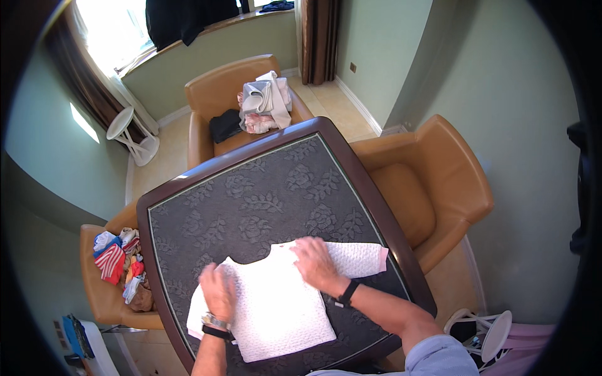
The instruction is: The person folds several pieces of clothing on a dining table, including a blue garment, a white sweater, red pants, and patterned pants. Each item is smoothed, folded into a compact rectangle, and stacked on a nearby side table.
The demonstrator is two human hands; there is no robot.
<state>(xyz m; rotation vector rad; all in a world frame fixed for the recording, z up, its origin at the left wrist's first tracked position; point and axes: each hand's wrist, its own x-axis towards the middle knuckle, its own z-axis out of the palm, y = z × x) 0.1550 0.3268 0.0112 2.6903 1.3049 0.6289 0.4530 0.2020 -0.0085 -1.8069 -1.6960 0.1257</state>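
Note:
A white textured knit sweater (pixel 279 313) lies spread on the dark patterned table top, its neckline toward the far side. Its right-hand sleeve stretches out toward the table's right side and ends in a pink cuff. My left hand (pixel 217 293) rests on the sweater near the left shoulder, a little blurred, fingers stretched out over the fabric. On the right shoulder, beside the neckline, my right hand (pixel 315 264) lies with its fingers spread. The left-hand sleeve runs down beside my left forearm and is partly covered by it.
The table (pixel 251 207) has a raised dark wooden rim. Folded light clothes (pixel 266 103) and a black folded garment (pixel 226 125) sit on the far tan armchair (pixel 219 81). A mixed clothes pile (pixel 122 266) fills the left chair. Another armchair (pixel 433 188) stands at the right.

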